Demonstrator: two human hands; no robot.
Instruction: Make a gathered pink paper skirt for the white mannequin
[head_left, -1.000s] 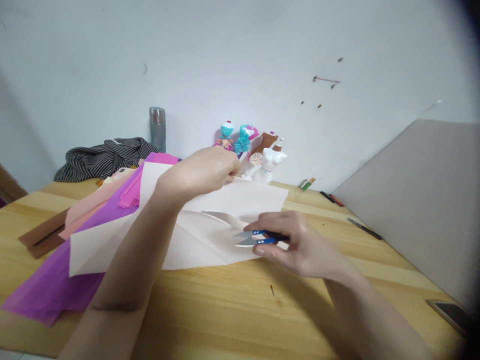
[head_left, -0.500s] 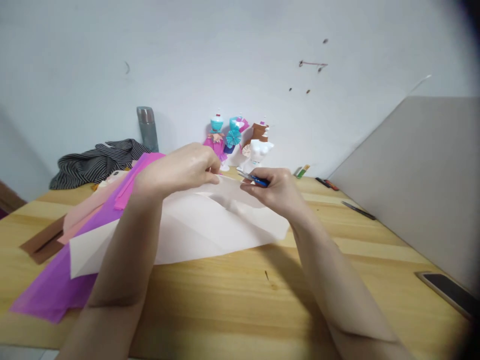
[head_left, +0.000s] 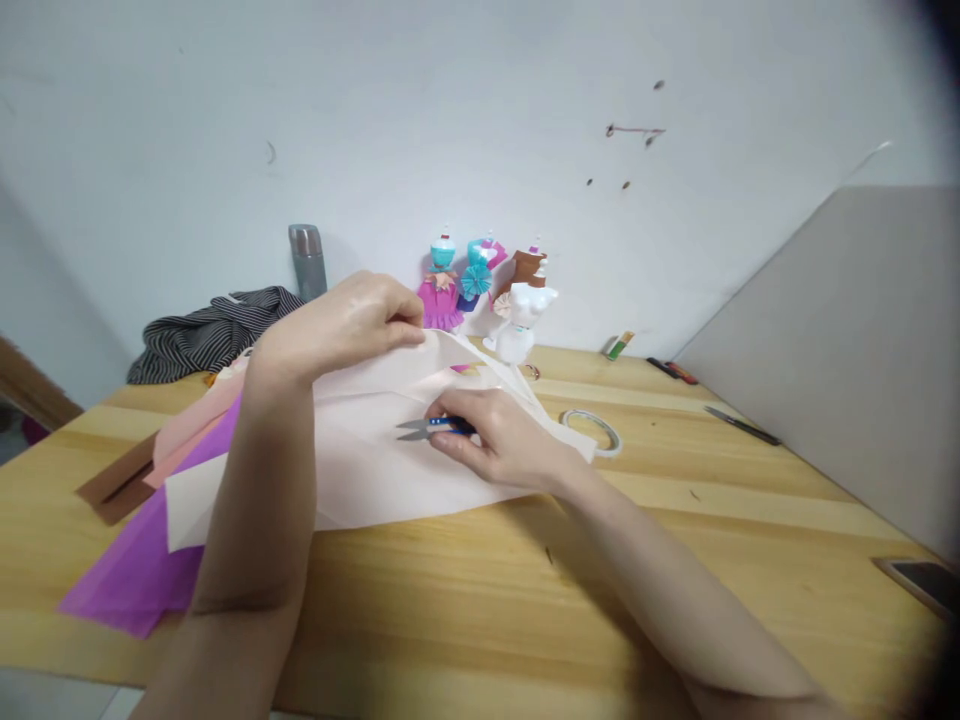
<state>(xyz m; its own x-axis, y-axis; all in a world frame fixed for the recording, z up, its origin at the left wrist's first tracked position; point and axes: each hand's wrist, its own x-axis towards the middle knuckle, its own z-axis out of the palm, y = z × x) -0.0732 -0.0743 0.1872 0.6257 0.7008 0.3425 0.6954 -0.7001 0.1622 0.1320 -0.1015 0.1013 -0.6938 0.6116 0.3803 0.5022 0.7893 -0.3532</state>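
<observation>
Since the earlier frame, my right hand (head_left: pixel 502 435) has dropped from beside my left hand (head_left: pixel 367 315), at the far edge of the white paper (head_left: pixel 367 480), to over the middle of the sheet, nearer me. A tape ring (head_left: pixel 616 437) has come into sight by the sheet's right end.

Head view, only one. Paper lies right in front of me on the wooden table (head_left: pixel 420 600), long axis running left to right, its far edge raised. Blue-handled snips (head_left: pixel 439 422) sit above it, blades parted and pointing left, roughly along that long axis; whether they touch the sheet I cannot tell. Left hand nearer the far edge, right hand nearer the middle; the raised edge lies beyond the blades, away from me.

Left fingers: closed, thumb against forefinger, pinching the far edge. Right fingers: curled round the handles, thumb on the near side, grip firm by the look of it, blades not squeezed together. Loose strip at the right end slopes down towards the ring, a gap showing beside it. Purple sheet (head_left: pixel 135 585) sticks out under the paper's left end, past my left forearm; white dress form (head_left: pixel 529 310) stands beyond the raised edge
</observation>
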